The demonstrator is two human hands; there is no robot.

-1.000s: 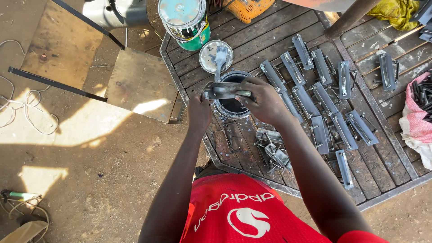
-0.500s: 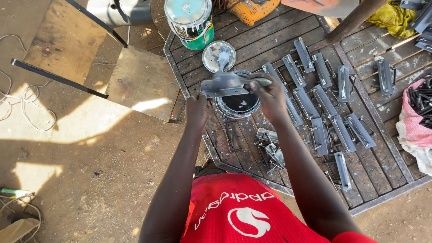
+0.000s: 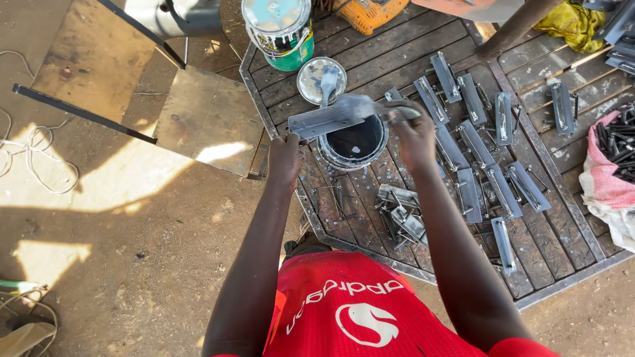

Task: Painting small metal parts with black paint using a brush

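Note:
My left hand [image 3: 285,157] grips the near end of a long grey metal latch piece [image 3: 324,119] and holds it level above an open tin of dark paint [image 3: 353,142]. My right hand [image 3: 411,135] holds a paintbrush [image 3: 395,112] whose grey bristle end rests on the far part of the piece. A tin lid [image 3: 319,77] with a second brush lying on it sits just behind the tin. All of this is over a dark metal grate [image 3: 370,63] lying flat on the ground.
Several grey painted latch pieces [image 3: 471,145] lie in rows on the grate's right side, a loose pile [image 3: 401,218] by my right forearm. A larger green-banded paint can [image 3: 280,30], an orange power tool [image 3: 370,12], a metal-framed board [image 3: 198,119] and a pink cloth with dark rods [image 3: 612,162] surround it.
The latch piece has been lifted and turned from a low position over the tin to a level hold. My right hand has shifted right with the brush.

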